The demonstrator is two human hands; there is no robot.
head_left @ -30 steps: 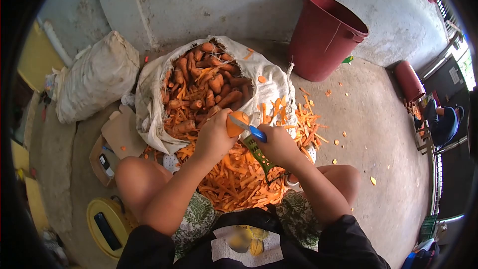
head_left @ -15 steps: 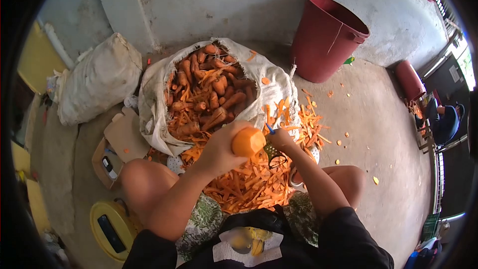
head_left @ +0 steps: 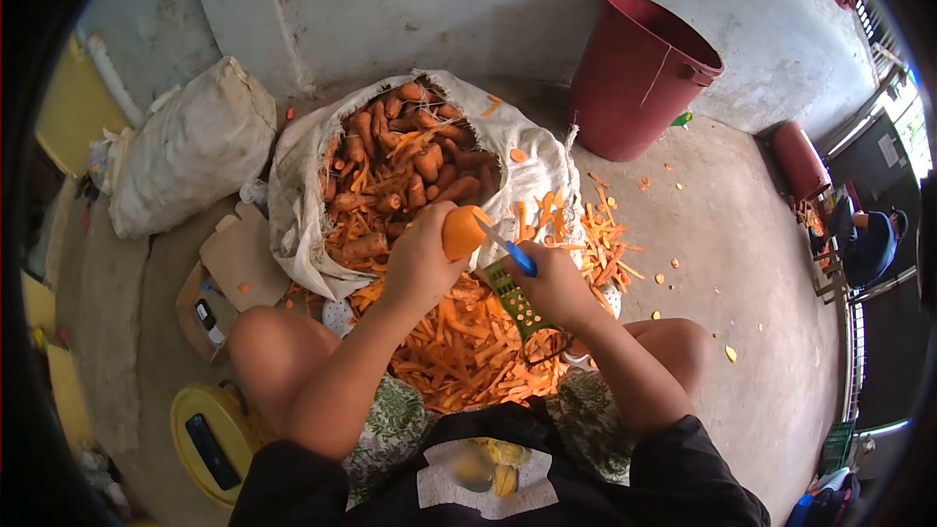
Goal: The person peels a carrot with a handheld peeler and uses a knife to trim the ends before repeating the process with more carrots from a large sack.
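Note:
My left hand is wrapped round a peeled carrot, its cut end turned to the right. A knife with a blue handle sits in my right hand, the blade touching or very near the carrot's end. A green grater-like tool with holes hangs below the same hand; how it is held is hidden. Orange peelings are heaped between my legs. Just beyond my hands, an open white sack holds many carrots with peelings among them.
A tall red bin stands at the back right. On the left are a full white sack, an opened cardboard box and a yellow lid with a phone on it. A person in blue is at the far right.
The knife blade has come up to the carrot's end, and the green tool now shows more fully below my right hand. My left hand has shifted slightly left and up with the carrot.

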